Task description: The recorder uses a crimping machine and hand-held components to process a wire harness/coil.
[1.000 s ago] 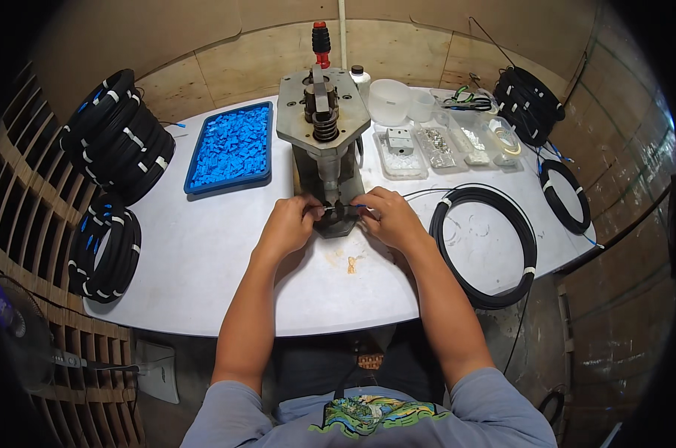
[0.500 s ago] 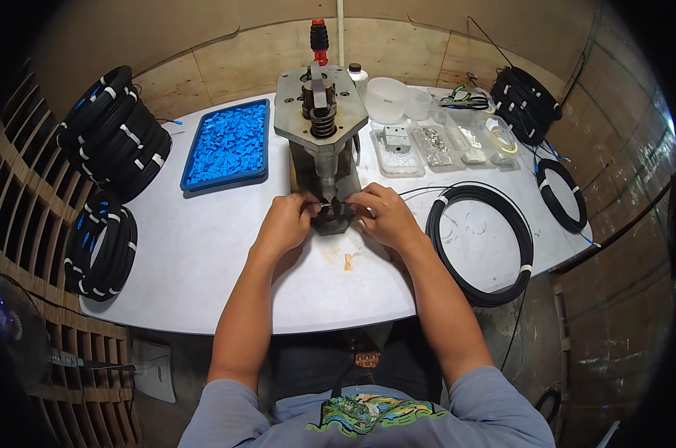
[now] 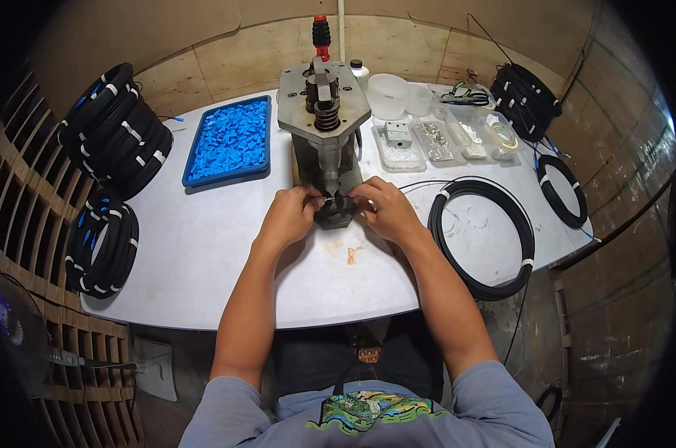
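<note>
Clear plastic packets (image 3: 436, 140) lie behind the press (image 3: 324, 142).

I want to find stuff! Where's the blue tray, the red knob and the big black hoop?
blue tray (image 3: 229, 142), head view, its heaped blue pieces.
red knob (image 3: 321, 31), head view, its grip.
big black hoop (image 3: 521, 237), head view, right side.

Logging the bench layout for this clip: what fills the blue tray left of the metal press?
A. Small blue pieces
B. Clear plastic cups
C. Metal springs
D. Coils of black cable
A: the blue tray is heaped with small blue pieces, while the black cable coils lie outside it, left of the metal press.
</note>
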Demonstrator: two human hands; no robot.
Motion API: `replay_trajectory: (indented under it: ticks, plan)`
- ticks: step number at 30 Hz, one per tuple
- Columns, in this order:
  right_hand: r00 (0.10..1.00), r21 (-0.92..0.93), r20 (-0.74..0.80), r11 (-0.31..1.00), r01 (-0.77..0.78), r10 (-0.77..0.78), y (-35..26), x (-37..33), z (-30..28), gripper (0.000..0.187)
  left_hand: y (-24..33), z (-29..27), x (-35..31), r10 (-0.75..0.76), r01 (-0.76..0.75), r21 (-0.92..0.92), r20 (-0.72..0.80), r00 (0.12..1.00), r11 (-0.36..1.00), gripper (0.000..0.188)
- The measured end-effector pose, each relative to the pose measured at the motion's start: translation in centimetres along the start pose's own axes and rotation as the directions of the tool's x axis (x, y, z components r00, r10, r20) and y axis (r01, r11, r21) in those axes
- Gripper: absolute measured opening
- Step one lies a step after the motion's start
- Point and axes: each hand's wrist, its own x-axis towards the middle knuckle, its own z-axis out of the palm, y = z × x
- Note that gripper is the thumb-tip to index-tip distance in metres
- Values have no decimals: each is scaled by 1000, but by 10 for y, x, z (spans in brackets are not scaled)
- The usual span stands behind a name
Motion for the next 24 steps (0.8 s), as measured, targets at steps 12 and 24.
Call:
replay_trajectory:
  ticks: [12, 24]
  plan:
    - [999, 27, 37, 1000, 11, -12, 1, 1, -3, 23, -1, -5, 3, 4, -4, -28, 10, 1000, 1000, 17]
    - [1000, 10, -7, 1000, 17, -17, 6, -4, 0, 23, 0, -2, 4, -63, 64, -32, 28, 998, 997, 16]
